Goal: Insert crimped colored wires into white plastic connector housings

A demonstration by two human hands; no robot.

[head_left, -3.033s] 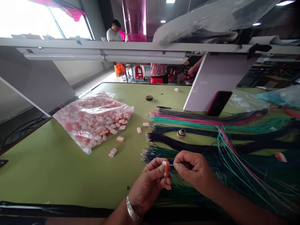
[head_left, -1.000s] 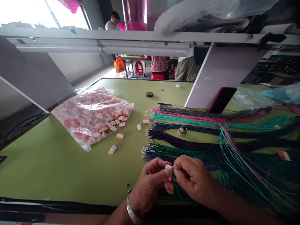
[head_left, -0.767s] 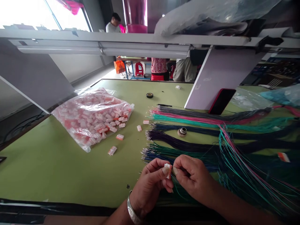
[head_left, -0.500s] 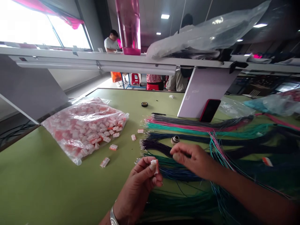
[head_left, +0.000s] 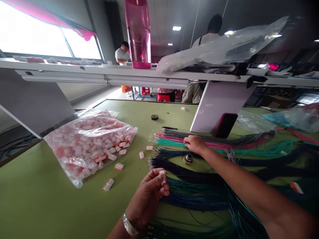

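Note:
My left hand point(head_left: 152, 191) pinches a small white and orange connector housing point(head_left: 162, 176) between thumb and fingers, above the table's near middle. Farther away, my right hand point(head_left: 195, 144) rests over the teal wires point(head_left: 171, 142) and pink wires point(head_left: 211, 145). Its fingers are curled together, and what is between them is hidden. Grey wires point(head_left: 191, 133) lie just beyond that hand. Between my hands are dark wires point(head_left: 179, 166) with metal tips and a round metal-topped piece point(head_left: 187, 159). Green wires point(head_left: 184, 186) and blue wires point(head_left: 194, 200) spread to the right of my left hand.
A clear bag of connector housings point(head_left: 87, 142) lies at left, with several loose housings point(head_left: 119, 166) beside it. Black tape point(head_left: 154, 117) sits farther back. A phone point(head_left: 226, 125) leans on the shelf's upright panel point(head_left: 211, 103). Overhead, the shelf point(head_left: 99, 69) carries a pink bottle point(head_left: 138, 36).
My right hand has moved away from me, from above the dark wires to the teal and pink wires. My left hand still holds the connector housing. The view has tilted slightly up.

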